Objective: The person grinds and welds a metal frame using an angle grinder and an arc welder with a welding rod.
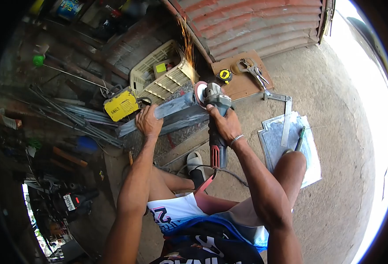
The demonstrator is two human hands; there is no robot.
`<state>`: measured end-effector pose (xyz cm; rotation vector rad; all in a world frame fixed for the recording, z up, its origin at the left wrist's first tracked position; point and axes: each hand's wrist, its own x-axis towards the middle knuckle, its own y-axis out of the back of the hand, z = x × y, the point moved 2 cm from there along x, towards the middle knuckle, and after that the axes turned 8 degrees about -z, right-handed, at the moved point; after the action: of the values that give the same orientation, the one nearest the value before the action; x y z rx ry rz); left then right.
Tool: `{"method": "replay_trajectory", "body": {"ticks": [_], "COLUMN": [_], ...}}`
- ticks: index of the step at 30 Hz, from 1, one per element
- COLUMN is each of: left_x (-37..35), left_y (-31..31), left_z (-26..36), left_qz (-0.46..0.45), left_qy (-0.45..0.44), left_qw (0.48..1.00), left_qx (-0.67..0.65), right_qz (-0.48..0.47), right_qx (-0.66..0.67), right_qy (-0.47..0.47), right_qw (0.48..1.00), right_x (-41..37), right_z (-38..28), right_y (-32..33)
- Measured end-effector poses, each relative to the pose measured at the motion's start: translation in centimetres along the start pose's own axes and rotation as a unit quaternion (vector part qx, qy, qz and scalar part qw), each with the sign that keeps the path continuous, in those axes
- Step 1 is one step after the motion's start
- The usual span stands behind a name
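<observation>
My right hand (226, 124) is wrapped round an angle grinder (217, 103) with a grey head and a dark body. Its disc (200, 93) meets the far end of a grey metal bar (175, 107), and orange sparks (187, 42) fly up from there. Fingers of my left hand (149, 121) are closed over the bar nearer its other end. Beneath the bar lies a second grey metal piece (183, 122). From the grinder's rear a cord (214, 172) runs down past my legs.
Left stand a yellow machine (121, 106), a cream plastic crate (170, 82) and a pile of metal bars (77, 115). A wooden board (247, 86) carries a tape measure (224, 75) and locking pliers (252, 70). Right lie metal sheets (271, 141), a try square (286, 121) and a green-tipped pen (300, 137).
</observation>
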<state>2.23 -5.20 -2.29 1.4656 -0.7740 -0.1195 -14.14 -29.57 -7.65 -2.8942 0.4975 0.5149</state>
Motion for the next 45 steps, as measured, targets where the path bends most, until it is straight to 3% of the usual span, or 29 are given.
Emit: {"method": "replay_trajectory", "body": {"ticks": [33, 36, 38, 40, 45], "left_x": [0.4, 0.5, 0.3, 0.2, 0.3], "left_y": [-0.3, -0.2, 0.1, 0.4, 0.2], "left_z": [-0.3, 0.0, -0.1, 0.1, 0.2], "left_qz": [-0.012, -0.018, -0.025, -0.015, -0.004], "left_qy": [-0.005, -0.005, 0.002, 0.0, -0.004], "left_qw": [1.0, 1.0, 1.0, 1.0, 1.0], "left_qx": [0.002, 0.017, 0.004, 0.006, -0.007], "right_qz": [0.006, 0.017, 0.021, 0.001, -0.007], "right_qx": [-0.052, -0.045, 0.121, 0.176, 0.164], "right_qy": [-0.008, 0.025, 0.031, -0.047, -0.091], "right_qw": [0.999, 0.999, 0.992, 0.983, 0.982], "right_x": [-2.5, -2.9, -2.7, -2.0, -1.3], "right_z": [-1.7, -1.3, -0.9, -0.5, 1.2], "right_y": [0.3, 0.0, -0.5, 0.4, 0.1]}}
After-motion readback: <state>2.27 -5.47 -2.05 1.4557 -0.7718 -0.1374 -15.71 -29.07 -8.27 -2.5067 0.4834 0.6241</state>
